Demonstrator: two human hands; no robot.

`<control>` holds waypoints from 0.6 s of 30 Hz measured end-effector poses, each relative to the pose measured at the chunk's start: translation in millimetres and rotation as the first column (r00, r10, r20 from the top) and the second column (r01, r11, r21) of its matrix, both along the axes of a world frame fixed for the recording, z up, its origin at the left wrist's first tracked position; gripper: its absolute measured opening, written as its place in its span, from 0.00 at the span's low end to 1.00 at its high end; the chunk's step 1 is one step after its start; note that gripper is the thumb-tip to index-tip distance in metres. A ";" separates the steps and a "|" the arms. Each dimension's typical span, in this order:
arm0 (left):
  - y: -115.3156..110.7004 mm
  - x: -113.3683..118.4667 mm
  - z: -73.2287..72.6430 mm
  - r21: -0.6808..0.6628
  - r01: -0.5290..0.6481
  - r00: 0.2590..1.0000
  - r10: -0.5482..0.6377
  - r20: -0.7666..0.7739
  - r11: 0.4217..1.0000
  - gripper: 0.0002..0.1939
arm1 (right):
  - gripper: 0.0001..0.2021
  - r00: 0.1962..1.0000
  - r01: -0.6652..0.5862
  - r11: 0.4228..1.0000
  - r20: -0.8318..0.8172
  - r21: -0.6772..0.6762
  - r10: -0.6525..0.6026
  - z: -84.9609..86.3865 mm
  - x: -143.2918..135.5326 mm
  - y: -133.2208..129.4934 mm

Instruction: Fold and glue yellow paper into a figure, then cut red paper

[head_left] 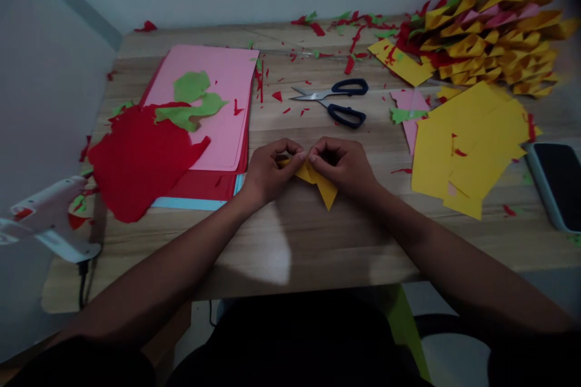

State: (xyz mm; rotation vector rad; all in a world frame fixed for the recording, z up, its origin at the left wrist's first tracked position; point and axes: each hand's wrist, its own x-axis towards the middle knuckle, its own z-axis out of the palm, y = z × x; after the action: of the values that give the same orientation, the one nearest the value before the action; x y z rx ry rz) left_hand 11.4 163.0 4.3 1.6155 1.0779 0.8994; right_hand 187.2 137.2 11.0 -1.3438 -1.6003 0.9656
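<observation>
Between my two hands is a small piece of folded yellow paper [325, 189], its pointed ends hanging down below the fingers. My left hand [273, 168] pinches it on the left side, thumb against forefinger. On the other side my right hand [344, 164] pinches the same piece, the fingertips of both hands nearly meeting. The fingers hide the upper part of the fold. Just beyond the hands lie scissors [333, 97] with dark handles, blades parted and pointing left.
Pink sheets [222, 127] lie at left under green scraps [193, 86] and red crepe paper [140, 163]. A glue gun [54, 217] stands at the left edge. Yellow sheets [472, 139], a phone [558, 184] and a pile of folded yellow pieces [494, 36] are at right.
</observation>
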 end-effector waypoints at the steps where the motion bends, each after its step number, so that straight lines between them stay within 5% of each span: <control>1: 0.6 -0.3 -0.2 -0.007 -0.003 1.000 0.003 0.004 1.000 0.14 | 0.08 1.000 0.006 1.000 -0.006 0.004 -0.006 0.1 0.0 0.0; 9: 3.1 -5.0 2.6 -0.073 0.023 0.996 -0.017 0.085 0.997 0.19 | 0.08 0.997 0.053 0.999 -0.052 -0.006 -0.054 -1.0 1.2 -0.6; 18: 2.7 -4.8 2.7 -0.098 0.032 0.999 -0.031 0.012 0.995 0.15 | 0.10 0.998 0.034 0.999 -0.047 -0.020 -0.035 -0.6 3.3 0.0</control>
State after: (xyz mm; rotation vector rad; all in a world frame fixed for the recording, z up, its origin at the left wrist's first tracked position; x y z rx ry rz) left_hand 6.6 165.7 7.0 1.5412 1.0702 0.8204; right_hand 190.5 137.2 10.4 -1.3472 -1.5313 0.9868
